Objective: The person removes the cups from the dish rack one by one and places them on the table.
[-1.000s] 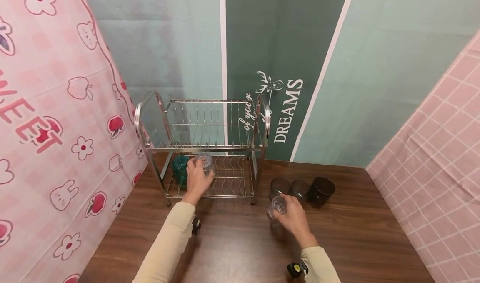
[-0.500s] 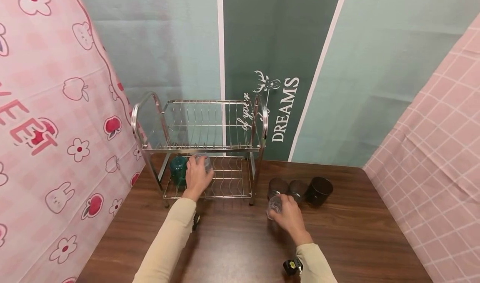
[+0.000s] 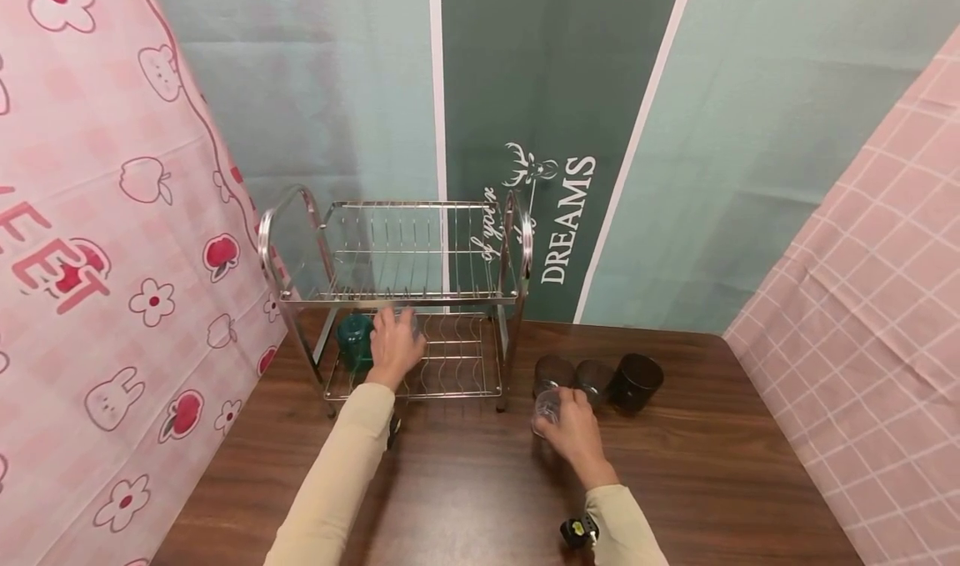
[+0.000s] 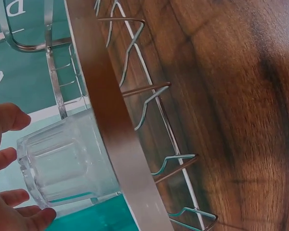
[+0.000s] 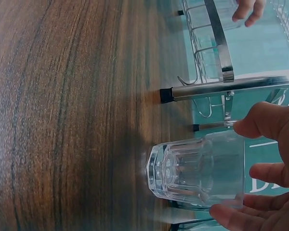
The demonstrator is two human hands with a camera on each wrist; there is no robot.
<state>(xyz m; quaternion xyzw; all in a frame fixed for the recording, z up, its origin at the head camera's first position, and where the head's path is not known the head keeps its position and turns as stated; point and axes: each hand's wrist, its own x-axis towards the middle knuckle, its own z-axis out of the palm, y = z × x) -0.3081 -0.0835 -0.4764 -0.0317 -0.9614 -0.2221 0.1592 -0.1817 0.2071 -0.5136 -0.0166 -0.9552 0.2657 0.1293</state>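
On the lower tier of the wire dish rack (image 3: 401,302), a clear glass (image 4: 70,159) stands upside down. My left hand (image 3: 395,348) is at its base with spread fingers; the thumb is apart from the glass and a lower fingertip lies right at the base edge. In the head view the hand hides most of this glass. Beside it on the left stands a teal glass (image 3: 352,343). My right hand (image 3: 576,428) holds another clear glass (image 5: 197,168) near its rim, between thumb and fingers. This glass is upright, its thick base close over the table.
Two dark see-through glasses (image 3: 553,373) and a black cup (image 3: 637,381) stand on the wooden table (image 3: 712,466), just behind my right hand. The rack's upper tier (image 3: 416,249) overhangs the left hand. Printed cloths (image 3: 750,132) hang behind and at both sides.
My left fingers have loosened from the clear glass on the rack. My right hand has lowered its glass slightly toward the table. The whole head view has shifted a little.
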